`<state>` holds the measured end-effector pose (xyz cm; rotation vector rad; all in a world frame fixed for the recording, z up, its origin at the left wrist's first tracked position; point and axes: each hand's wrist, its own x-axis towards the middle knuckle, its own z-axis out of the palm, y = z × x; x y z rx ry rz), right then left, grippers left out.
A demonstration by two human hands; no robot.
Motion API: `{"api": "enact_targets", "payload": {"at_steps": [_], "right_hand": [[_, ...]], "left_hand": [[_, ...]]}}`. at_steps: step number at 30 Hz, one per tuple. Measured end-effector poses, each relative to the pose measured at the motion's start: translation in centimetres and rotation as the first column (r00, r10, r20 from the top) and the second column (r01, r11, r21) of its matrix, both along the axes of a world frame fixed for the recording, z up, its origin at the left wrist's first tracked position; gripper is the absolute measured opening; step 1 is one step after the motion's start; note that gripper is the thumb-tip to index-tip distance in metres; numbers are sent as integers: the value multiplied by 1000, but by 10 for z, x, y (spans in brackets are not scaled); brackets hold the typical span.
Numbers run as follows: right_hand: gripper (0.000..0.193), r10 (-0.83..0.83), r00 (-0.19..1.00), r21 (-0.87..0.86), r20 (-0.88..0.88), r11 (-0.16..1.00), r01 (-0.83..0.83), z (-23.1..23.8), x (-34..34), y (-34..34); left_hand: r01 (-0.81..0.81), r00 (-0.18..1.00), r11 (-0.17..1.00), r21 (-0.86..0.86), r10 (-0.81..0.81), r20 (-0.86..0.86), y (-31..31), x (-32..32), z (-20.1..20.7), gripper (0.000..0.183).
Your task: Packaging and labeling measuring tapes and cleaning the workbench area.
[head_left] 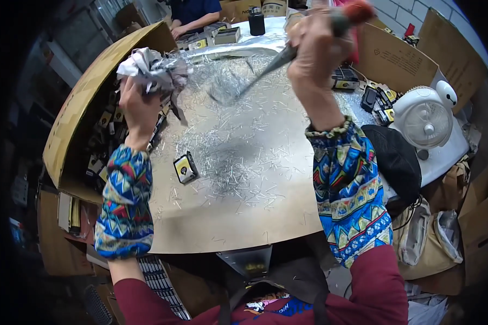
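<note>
My left hand [137, 105] is raised on the left, closed around a crumpled white and grey cloth [156, 71]. Up at the right, my right hand [317, 57] grips a tool with a red and green handle [352, 15] and a dark tapering shaft [279, 60]. Motion blurs this hand and tool. The shaft points down-left toward a tangled clump of thin metal pins [228, 89]; whether they touch is unclear. Many loose pins [228, 168] lie scattered over the brown cardboard work surface [200, 230]. A small black, yellow and white box [185, 168] sits among them.
A large cardboard box [65, 130] at left holds many small boxes. A white fan [428, 122] and black cap [393, 162] lie right, near an open carton [398, 57]. A black bottle [256, 21] stands at the back, with another person's arm [198, 23] left of it.
</note>
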<state>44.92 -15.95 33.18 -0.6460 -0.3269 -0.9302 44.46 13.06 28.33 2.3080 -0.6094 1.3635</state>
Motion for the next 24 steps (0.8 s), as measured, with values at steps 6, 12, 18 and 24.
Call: {"api": "enact_targets", "payload": {"at_steps": [6,12,18,24], "right_hand": [[28,61,994,0,-93,998,-62,48,-30,7],[29,5,999,-22,34,1000,-4,54,-32,-13],[14,-156,986,-152,59,975,164,41,-15,4],[15,-160,971,-78,176,981,176,50,-28,-21]], "left_hand": [[-15,980,973,232,-33,198,1,8,3,19],[-62,994,905,421,20,103,-27,23,14,22],[-79,985,906,416,7,172,-28,25,14,20],[5,947,940,341,-114,300,-51,41,8,22]]}}
